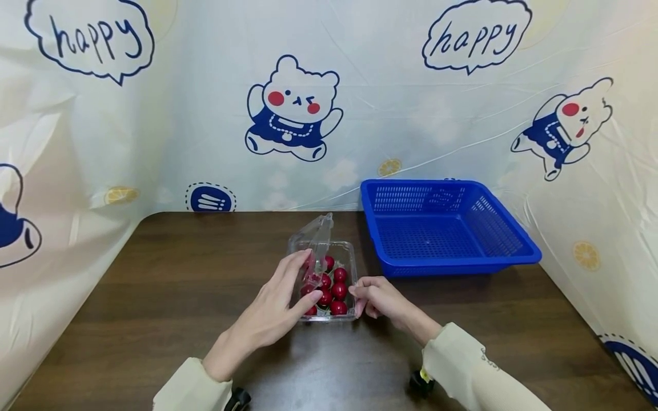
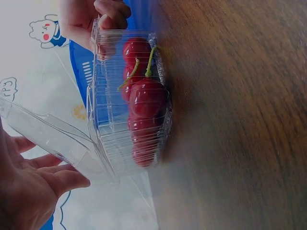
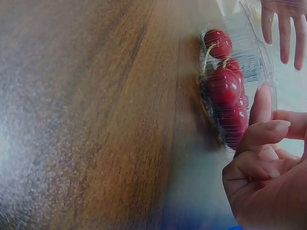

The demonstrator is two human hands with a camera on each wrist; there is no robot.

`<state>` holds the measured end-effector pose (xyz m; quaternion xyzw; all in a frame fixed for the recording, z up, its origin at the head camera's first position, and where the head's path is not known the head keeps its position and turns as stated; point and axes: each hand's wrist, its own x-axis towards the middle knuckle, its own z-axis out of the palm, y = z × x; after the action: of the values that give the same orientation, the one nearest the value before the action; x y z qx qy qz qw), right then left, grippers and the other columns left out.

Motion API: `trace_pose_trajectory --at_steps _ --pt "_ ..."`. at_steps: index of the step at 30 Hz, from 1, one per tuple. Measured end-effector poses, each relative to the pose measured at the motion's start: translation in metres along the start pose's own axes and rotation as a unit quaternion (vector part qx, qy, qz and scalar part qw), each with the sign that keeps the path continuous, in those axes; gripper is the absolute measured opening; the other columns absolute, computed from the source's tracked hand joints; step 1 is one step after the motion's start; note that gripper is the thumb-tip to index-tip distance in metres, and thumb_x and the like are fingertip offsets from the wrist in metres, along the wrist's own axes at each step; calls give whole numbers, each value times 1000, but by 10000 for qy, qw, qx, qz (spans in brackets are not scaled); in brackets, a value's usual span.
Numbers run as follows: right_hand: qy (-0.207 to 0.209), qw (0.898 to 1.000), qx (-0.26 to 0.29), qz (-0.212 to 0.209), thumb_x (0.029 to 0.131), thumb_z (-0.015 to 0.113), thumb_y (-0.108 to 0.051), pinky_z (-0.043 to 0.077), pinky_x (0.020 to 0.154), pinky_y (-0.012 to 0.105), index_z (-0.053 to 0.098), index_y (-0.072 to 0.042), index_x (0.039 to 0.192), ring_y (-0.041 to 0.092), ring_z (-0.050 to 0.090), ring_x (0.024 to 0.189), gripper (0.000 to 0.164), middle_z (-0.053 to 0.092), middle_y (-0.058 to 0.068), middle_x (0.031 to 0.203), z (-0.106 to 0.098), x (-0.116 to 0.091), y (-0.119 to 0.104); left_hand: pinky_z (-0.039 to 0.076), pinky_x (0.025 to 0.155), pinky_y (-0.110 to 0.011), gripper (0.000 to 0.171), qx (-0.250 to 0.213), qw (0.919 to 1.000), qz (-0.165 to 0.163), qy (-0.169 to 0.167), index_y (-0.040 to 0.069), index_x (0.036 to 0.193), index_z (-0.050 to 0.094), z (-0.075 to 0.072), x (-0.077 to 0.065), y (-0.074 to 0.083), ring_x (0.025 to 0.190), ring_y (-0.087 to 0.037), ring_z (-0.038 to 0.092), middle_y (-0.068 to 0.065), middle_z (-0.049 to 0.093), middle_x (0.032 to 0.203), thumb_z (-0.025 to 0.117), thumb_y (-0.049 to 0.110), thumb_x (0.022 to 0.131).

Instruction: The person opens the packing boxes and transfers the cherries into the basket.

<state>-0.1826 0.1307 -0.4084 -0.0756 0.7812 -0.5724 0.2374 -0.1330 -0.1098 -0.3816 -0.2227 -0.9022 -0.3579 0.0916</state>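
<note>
A clear plastic clamshell box [image 1: 352, 260] stands on the table with several red cherries [image 1: 338, 291] inside, some with green stems. Its hinged lid [image 1: 315, 233] is tilted up on the left side. My left hand [image 1: 271, 308] rests against the lid's outer face, fingers extended; the left wrist view shows the lid [image 2: 53, 132] leaning on that palm. With thumb and fingers, my right hand [image 1: 382, 298] pinches the box's right rim near the front corner. In the right wrist view, its index finger [image 3: 261, 103] lies along the side wall.
A blue plastic basket [image 1: 457, 267] with perforated walls stands behind and right of the box, close to my right hand. The brown wooden table [image 1: 180, 285] ends at a printed cloth backdrop [image 1: 390, 114] that also rises on both sides.
</note>
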Motion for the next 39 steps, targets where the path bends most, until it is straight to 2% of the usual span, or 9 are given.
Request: trace_pose_trajectory --at_steps 8,13,17,21,25,32,39 --pt "28 10000 10 2 95 52 -16 34 41 22 55 -3 74 9 40 40 25 64 -4 53 1 -1 -1 40 104 -59 74 -14 9999 -123 -28 18 151 23 -2 -1 1 134 -28 42 -10 33 152 55 49 92" --pt "-4 10000 16 -8 95 52 -16 34 41 21 55 -1 76 10 40 40 25 64 -4 53 1 0 1 37 106 -61 80 -82 9998 -174 28 21 154 12 -2 -3 0 136 -29 38 -13 32 152 56 47 92" --pt "-14 10000 22 -28 95 52 -16 34 41 21 55 -1 75 10 40 40 26 64 -4 53 2 1 1 38 104 -62 85 -131 9998 37 162 27 155 3 -2 -5 -3 136 -30 37 -15 29 151 59 38 92" --pt "-6 10000 16 -39 95 52 -16 33 41 21 54 -3 73 9 40 40 26 64 -5 52 2 0 1 43 98 -63 83 -13 9989 312 338 30 154 6 -2 -6 -6 128 -30 44 -15 29 148 61 30 92" --pt "-5 10000 2 -48 95 52 -16 33 41 22 54 -5 72 9 40 40 26 64 -5 52 1 0 0 45 95 -64 79 3 9984 389 412 31 154 12 -2 -8 -9 124 -30 48 -15 29 147 61 27 92" --pt "23 10000 -29 -52 95 52 -16 34 41 22 54 -5 72 9 40 40 26 64 -5 53 1 -1 0 42 99 -64 77 -221 9968 544 534 23 152 13 -5 -9 -12 132 -30 39 -15 27 150 60 22 92" --pt "45 10000 3 -12 95 52 -16 35 41 22 54 -7 72 9 41 40 25 63 -5 53 2 -1 -1 37 106 -57 75 -502 9963 466 526 17 151 9 -12 -13 -15 140 -34 34 -18 24 152 58 16 94"
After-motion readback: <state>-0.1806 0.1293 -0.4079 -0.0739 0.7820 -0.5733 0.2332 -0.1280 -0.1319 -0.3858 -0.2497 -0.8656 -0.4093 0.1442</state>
